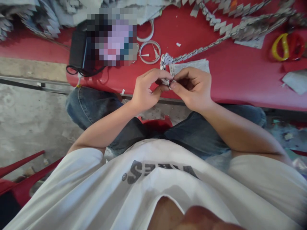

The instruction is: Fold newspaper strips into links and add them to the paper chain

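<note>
A chain of folded paper links (pixel 199 50) runs from the upper right of the table down to my hands. Its near end is pinched between the thumb and fingers of my left hand (pixel 147 88). My right hand (pixel 196 88) is closed at the same end, thumb and fingertips pressed together on the folded paper links. The fingertips of both hands almost meet, partly hiding the links between them. Just behind my right hand lies a small stack of printed paper strips (pixel 202 65) on the red table (pixel 240 80).
Two tape rings (pixel 160 52) lie beyond my left hand. A black box with a cord (pixel 78 48) and a pixelated object (pixel 115 41) are left of them. More paper chains (pixel 223 27) cover the back; yellow and red loop handles (pixel 274 52) and white paper (pixel 296 81) lie right.
</note>
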`<state>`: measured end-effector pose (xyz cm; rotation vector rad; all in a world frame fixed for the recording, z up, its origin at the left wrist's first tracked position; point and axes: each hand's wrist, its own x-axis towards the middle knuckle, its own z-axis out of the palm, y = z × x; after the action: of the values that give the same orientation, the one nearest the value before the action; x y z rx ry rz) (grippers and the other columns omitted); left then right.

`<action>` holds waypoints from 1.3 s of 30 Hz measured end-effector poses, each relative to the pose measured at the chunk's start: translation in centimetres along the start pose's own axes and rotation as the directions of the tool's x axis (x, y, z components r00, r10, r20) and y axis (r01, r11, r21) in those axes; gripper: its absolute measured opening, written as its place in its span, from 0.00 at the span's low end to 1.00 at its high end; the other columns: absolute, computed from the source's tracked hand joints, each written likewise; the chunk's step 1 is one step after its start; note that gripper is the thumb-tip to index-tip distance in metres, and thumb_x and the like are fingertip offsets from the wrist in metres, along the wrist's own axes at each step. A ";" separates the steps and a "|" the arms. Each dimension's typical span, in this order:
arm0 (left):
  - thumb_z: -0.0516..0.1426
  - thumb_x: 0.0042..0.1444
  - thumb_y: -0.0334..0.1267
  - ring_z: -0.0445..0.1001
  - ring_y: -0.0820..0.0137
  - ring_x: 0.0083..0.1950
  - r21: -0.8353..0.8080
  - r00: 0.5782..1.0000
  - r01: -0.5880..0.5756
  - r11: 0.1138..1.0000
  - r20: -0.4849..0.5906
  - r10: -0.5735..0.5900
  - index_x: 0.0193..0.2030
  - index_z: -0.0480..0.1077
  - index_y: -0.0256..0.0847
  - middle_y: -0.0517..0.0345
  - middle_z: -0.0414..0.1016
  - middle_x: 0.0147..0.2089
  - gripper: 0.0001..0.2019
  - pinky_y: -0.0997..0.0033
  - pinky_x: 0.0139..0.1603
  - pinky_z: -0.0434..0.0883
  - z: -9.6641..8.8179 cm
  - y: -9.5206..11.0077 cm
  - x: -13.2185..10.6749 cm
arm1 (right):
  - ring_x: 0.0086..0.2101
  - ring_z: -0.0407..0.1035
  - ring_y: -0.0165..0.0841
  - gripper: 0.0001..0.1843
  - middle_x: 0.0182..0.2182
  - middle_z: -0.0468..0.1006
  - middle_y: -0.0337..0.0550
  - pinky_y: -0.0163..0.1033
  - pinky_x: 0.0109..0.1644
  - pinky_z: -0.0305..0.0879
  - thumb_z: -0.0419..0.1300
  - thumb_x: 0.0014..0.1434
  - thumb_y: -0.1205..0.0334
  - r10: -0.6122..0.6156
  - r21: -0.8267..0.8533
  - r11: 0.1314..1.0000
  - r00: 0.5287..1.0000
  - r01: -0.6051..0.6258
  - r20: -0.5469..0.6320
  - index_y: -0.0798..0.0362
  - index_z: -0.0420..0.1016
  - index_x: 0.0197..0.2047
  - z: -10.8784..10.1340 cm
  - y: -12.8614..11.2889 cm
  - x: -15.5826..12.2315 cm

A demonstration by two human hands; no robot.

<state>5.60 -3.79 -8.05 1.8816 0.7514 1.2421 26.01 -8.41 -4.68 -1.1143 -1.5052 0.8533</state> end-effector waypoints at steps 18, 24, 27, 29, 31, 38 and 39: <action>0.73 0.62 0.59 0.83 0.69 0.39 -0.161 0.996 0.084 0.983 0.043 -0.078 0.54 0.82 0.51 0.58 0.85 0.45 0.21 0.62 0.41 0.84 0.0 -1.0 0.3 | 0.28 0.69 0.33 0.18 0.31 0.81 0.38 0.42 0.29 0.65 0.81 0.61 0.41 -0.020 -0.005 1.000 0.995 0.021 0.095 0.45 0.86 0.39 -1.1 0.1 1.2; 0.74 0.62 0.56 0.82 0.69 0.39 -0.155 0.991 0.130 0.979 0.060 -0.122 0.54 0.82 0.50 0.57 0.85 0.45 0.20 0.60 0.42 0.84 -0.1 -1.1 0.2 | 0.30 0.72 0.35 0.20 0.31 0.83 0.39 0.44 0.34 0.72 0.82 0.59 0.39 0.045 -0.045 0.998 0.994 -0.040 0.096 0.46 0.87 0.37 -1.4 0.5 1.5; 0.74 0.61 0.56 0.81 0.69 0.39 -0.176 0.991 0.129 0.976 0.042 -0.124 0.54 0.81 0.50 0.57 0.84 0.44 0.21 0.61 0.42 0.83 0.0 -1.6 0.2 | 0.28 0.71 0.34 0.18 0.31 0.83 0.39 0.45 0.33 0.72 0.78 0.65 0.39 0.046 -0.052 0.998 0.993 -0.041 0.106 0.45 0.90 0.41 -1.5 0.2 1.5; 0.75 0.60 0.55 0.81 0.69 0.40 -0.192 0.993 0.119 0.974 0.038 -0.114 0.55 0.81 0.51 0.57 0.84 0.44 0.21 0.63 0.41 0.82 0.0 -1.7 0.1 | 0.27 0.72 0.35 0.16 0.30 0.83 0.40 0.45 0.33 0.73 0.76 0.68 0.40 0.052 -0.066 0.997 0.992 -0.044 0.111 0.43 0.90 0.41 -1.7 -0.1 1.5; 0.75 0.61 0.55 0.81 0.70 0.40 -0.201 0.992 0.122 0.972 0.050 -0.115 0.55 0.81 0.50 0.57 0.85 0.44 0.21 0.64 0.41 0.81 0.1 -1.6 0.1 | 0.29 0.74 0.37 0.16 0.30 0.83 0.40 0.45 0.35 0.74 0.75 0.69 0.41 0.045 -0.090 0.995 0.992 -0.035 0.116 0.43 0.90 0.41 -1.8 -0.3 1.4; 0.74 0.63 0.57 0.81 0.70 0.39 -0.189 0.988 0.150 0.971 0.069 -0.139 0.54 0.80 0.49 0.58 0.83 0.42 0.21 0.64 0.43 0.82 -0.1 -1.7 0.2 | 0.30 0.73 0.36 0.11 0.32 0.85 0.41 0.45 0.38 0.75 0.74 0.71 0.47 -0.018 -0.169 0.985 0.989 0.043 0.147 0.45 0.90 0.42 -2.0 -0.5 1.2; 0.74 0.62 0.57 0.81 0.70 0.39 -0.185 0.988 0.150 0.971 0.068 -0.140 0.55 0.80 0.49 0.58 0.83 0.43 0.22 0.63 0.44 0.82 -0.1 -1.8 0.2 | 0.30 0.73 0.36 0.11 0.32 0.85 0.41 0.45 0.37 0.74 0.74 0.71 0.48 -0.028 -0.176 0.983 0.989 0.053 0.143 0.45 0.90 0.42 -2.0 -0.6 1.2</action>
<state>5.42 -2.59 -9.40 1.6687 0.7026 1.1251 27.77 -7.49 -3.30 -1.1689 -1.7440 0.7933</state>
